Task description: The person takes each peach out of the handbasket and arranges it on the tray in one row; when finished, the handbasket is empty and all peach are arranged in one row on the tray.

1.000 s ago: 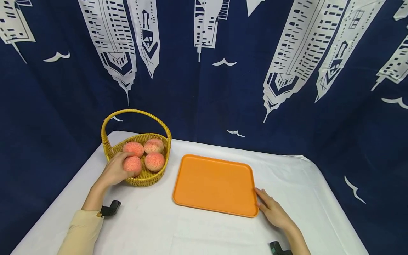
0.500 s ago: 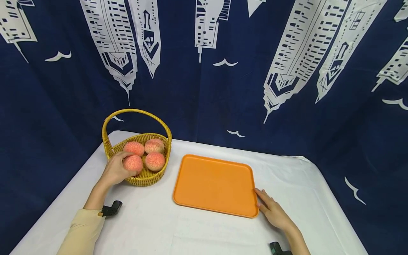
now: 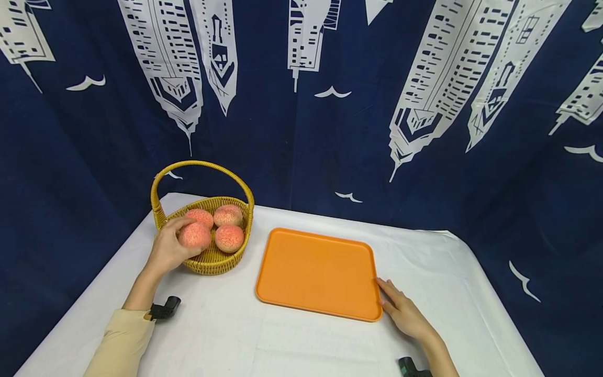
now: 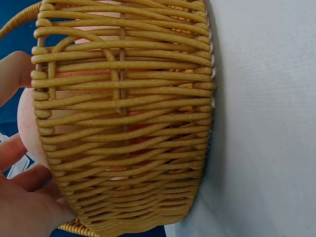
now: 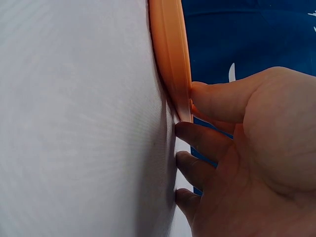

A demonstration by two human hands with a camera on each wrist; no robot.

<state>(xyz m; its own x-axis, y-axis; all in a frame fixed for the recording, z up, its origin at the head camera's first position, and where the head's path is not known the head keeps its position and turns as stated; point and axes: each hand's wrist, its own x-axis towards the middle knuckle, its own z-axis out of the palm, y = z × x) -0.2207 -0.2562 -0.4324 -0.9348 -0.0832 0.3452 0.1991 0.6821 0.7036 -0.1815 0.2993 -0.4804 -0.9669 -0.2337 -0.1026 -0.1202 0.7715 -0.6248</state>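
Observation:
My left hand (image 3: 168,247) grips a pink, speckled peach (image 3: 194,235), its thumb and fingers round the sides. This peach is at the front left of a yellow wicker basket (image 3: 212,268). In the left wrist view the basket's woven wall (image 4: 123,128) hides the lower part of the held peach (image 4: 30,123), which shows above the rim. Three more peaches lie in the basket, such as the front right peach (image 3: 229,239). My right hand (image 3: 407,314) rests at the right edge of an orange tray (image 3: 320,275). Its fingertips (image 5: 185,129) touch near the tray's rim (image 5: 170,44), fingers extended.
The basket's tall arched handle (image 3: 202,163) rises over the peaches. A white cloth (image 3: 212,335) covers the table. Behind it hangs a dark blue curtain (image 3: 273,146) with white building prints.
The left hand has closed round the front left peach and raised it slightly, so it now overlaps the peach behind it. The right hand and the tray stay in place.

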